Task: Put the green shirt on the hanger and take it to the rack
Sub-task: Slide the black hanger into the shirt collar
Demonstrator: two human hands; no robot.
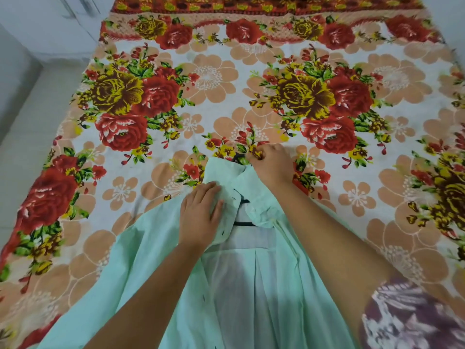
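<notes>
We judge the task about halfway done. The green shirt [156,268] lies open and front up on the bed [226,79]. The black hanger [242,224] is already inside it, its thin bars showing in the gap just right of our left hand [201,215]. That hand lies flat, fingers straight, pressing the front panel down beside the collar [226,172].

Our right hand [270,163], just beyond the collar, is curled tight where the dark hook [237,157] comes out. It seems to pinch that hook (some cloth may be caught in the grip too; we cannot tell).

What is left, as we read it, is to settle the shoulders on the hanger, lift it and carry it to the rack, which is not in view.

The shirt is thin, pale mint cloth, slightly sheer over a whiter inner layer. Small dark buttons [222,232] run along the edge under our left hand. The bed beneath both hands is covered in a flat print of red and yellow roses.
</notes>
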